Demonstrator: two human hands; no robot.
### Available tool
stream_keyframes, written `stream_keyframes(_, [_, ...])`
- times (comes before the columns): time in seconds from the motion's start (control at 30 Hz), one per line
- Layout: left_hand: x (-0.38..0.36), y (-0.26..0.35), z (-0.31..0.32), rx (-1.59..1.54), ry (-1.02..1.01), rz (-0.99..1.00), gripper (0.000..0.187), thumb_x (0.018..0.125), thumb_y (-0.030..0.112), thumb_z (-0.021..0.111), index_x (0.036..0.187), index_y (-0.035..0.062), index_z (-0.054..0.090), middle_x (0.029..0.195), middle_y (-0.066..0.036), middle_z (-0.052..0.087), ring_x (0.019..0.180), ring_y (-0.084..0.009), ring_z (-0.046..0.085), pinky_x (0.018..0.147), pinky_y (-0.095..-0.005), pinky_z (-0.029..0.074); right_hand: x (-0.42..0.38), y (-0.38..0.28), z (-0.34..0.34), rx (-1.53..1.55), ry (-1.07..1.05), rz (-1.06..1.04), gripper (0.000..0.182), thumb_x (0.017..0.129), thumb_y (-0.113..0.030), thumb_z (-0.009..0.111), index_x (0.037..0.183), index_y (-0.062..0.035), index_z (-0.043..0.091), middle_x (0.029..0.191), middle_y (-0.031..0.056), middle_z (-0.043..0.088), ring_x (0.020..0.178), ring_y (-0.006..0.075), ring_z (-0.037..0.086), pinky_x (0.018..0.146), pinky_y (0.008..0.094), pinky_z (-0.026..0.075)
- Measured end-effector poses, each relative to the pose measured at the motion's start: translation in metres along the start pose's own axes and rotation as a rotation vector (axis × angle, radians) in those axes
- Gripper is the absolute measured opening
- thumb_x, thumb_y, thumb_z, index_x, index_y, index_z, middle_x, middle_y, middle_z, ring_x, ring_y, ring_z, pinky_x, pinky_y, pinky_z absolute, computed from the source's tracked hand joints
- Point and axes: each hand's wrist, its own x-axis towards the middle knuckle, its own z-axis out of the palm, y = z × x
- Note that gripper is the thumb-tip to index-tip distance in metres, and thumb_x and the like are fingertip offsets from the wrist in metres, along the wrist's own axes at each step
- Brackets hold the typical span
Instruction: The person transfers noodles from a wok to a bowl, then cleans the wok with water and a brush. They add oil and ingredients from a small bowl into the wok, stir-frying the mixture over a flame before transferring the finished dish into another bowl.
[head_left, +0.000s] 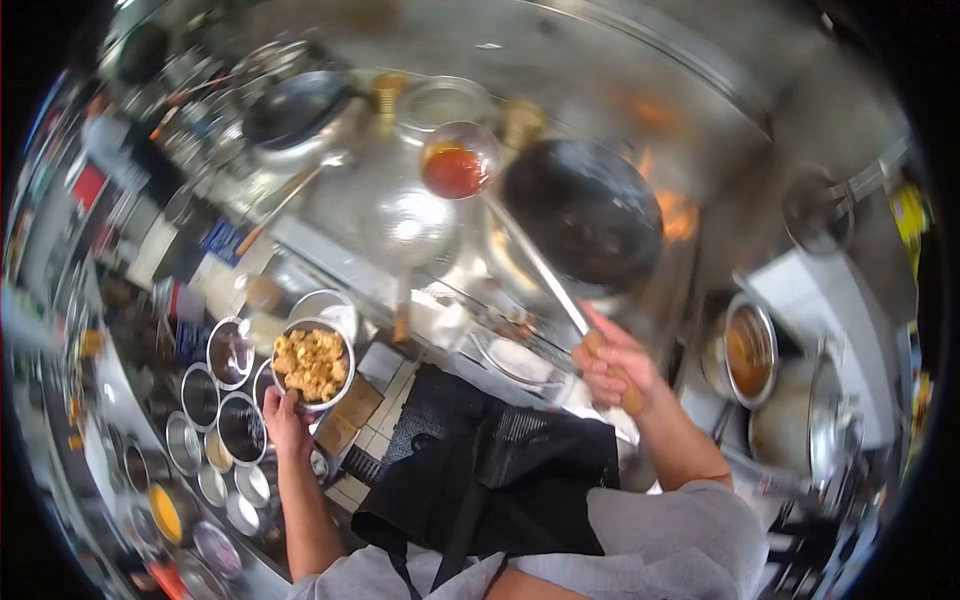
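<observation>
Right hand [612, 365] grips ladle [520, 240], handle slanting up-left, bowl far end.

Row of steel condiment pots [215, 410], second wok [296, 108], flame [676, 213], black apron [500, 470]

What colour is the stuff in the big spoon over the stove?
Red-orange; the liquid fills the ladle held by the right hand, seen in the head view.

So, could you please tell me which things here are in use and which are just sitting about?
In use: left hand holding bowl of fried pieces; right hand gripping ladle of red sauce; black wok over flame.

Lying about: seasoning pots; second wok; steel lid.
</observation>
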Motion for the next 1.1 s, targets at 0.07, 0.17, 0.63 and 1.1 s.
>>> stream_keyframes(0.07, [0.011, 0.001, 0.074, 0.063, -0.115, -0.049, 0.009, 0.091, 0.01, 0.059, 0.099, 0.0118, 0.056, 0.078, 0.002, 0.057, 0.058, -0.0072, 0.051, 0.044, -0.0212, 0.038, -0.026, -0.043, -0.001, -0.313, 0.272, -0.016, 0.085, 0.09, -0.001, 0.052, 0.159, -0.0259, 0.008, 0.078, 0.009, 0.051, 0.05, 0.0125, 0.048, 0.041, 0.0286, 0.042])
stream_keyframes(0.17, [0.034, -0.022, 0.197, -0.012, -0.304, -0.084, 0.02, 0.095, 0.011, 0.06, 0.114, 0.007, 0.055, 0.101, -0.003, 0.058, 0.073, -0.0106, 0.056, 0.056, -0.025, 0.043, -0.035, -0.071, -0.043, -0.534, 0.611, 0.008, 0.089, 0.088, -0.001, 0.056, 0.159, -0.0222, 0.007, 0.073, 0.0056, 0.053, 0.051, 0.0139, 0.05, 0.045, 0.0307, 0.044])
stream_keyframes(0.63, [0.054, -0.055, 0.522, 0.869, -0.496, 1.027, 0.016, 0.086, 0.008, 0.059, 0.102, 0.0122, 0.062, 0.138, -0.022, 0.048, 0.1, -0.0462, 0.063, 0.084, -0.0514, 0.053, -0.17, -0.006, -0.195, -1.685, 1.015, -0.018, 0.087, 0.083, -0.001, 0.053, 0.157, -0.0252, 0.013, 0.099, 0.0289, 0.065, 0.084, 0.0492, 0.062, 0.078, 0.0565, 0.048])
stream_keyframes(1.1, [0.109, -0.048, 0.411, 0.737, -0.689, 0.555, 0.023, 0.089, 0.012, 0.067, 0.078, 0.0005, 0.05, 0.071, -0.01, 0.064, 0.061, -0.0164, 0.063, 0.058, -0.0315, 0.05, -0.125, 0.02, -0.176, -1.598, 1.163, 0.031, 0.079, 0.088, -0.007, 0.054, 0.157, -0.0208, 0.018, 0.089, 0.0281, 0.064, 0.08, 0.0475, 0.062, 0.072, 0.0531, 0.048])
